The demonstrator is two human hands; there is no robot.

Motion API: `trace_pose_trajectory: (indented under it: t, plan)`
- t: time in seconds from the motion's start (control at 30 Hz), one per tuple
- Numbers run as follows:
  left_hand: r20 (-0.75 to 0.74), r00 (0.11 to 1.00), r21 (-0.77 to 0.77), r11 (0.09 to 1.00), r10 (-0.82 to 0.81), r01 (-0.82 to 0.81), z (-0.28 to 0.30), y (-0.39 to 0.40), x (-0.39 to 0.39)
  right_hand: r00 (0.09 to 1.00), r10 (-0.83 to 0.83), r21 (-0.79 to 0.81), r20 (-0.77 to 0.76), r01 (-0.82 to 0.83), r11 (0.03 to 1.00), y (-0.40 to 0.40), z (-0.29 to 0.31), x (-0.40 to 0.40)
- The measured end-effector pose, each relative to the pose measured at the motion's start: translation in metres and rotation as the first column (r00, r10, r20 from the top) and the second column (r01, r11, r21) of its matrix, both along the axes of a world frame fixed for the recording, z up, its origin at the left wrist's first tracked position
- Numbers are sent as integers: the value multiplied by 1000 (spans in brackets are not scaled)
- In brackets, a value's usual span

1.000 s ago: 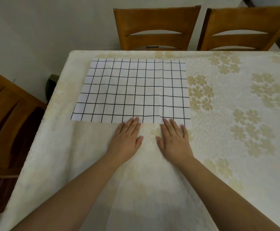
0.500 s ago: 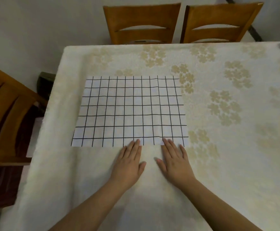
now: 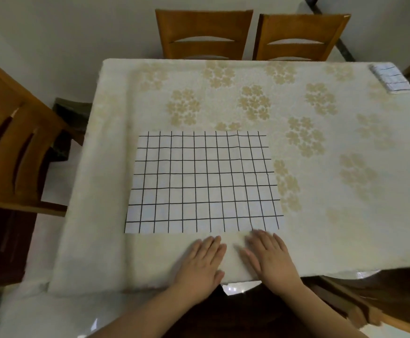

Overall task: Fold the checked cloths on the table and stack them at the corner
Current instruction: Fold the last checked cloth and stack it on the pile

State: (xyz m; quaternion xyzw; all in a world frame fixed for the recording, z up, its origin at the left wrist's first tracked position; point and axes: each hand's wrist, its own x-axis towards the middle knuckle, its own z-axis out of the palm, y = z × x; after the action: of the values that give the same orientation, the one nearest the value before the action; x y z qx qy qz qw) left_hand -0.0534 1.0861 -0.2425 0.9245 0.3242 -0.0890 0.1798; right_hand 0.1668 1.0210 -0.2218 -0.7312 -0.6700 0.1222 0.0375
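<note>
Both flat, empty hands, left hand (image 3: 200, 262) and right hand (image 3: 270, 256), lie just short of the white black-gridded cloth (image 3: 202, 182)'s near long edge, the right nearer.

- The person's left hand (image 3: 202, 263) is bare: no glove, ring or bracelet shows on it.
- The right hand (image 3: 270, 258) is bare as well, with nothing worn on the fingers (image 3: 260, 237) that can be seen.
- Both hands look a little blurred, so fine detail such as the nails cannot be made out.
- The left forearm (image 3: 135, 318) is uncovered all the way to the lower edge of the view; no sleeve, cuff or watch shows.
- The right forearm (image 3: 321, 311) is uncovered too, with no sleeve or strap on the wrist.
</note>
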Motion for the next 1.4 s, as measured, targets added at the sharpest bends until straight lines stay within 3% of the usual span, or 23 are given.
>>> trace_pose_trajectory:
  t: [0.23,0.47,0.63,0.77,0.93,1.4]
  plan:
    - [123,988,141,984,93,-110,9,52,-31,999,-35,193,-24,39,980,39,3,1]
    - [108,943,202,922,314,-330,14,165,-58,997,-51,163,-60,60,985,123,4,26]
    - [181,919,205,900,351,-384,14,211,-57,998,7,98,-59,-1,995,185,3,35]
    - [160,914,125,911,372,-392,3,229,-44,992,22,54,-123,-16,998,217,-3,27]
    - [284,888,91,912,362,-401,-4,238,-26,992,13,-8,-123,-14,1000,235,-9,24]
    - [321,879,183,888,352,-422,-8,244,-14,996,92,113,16,-93,989,239,-26,21]
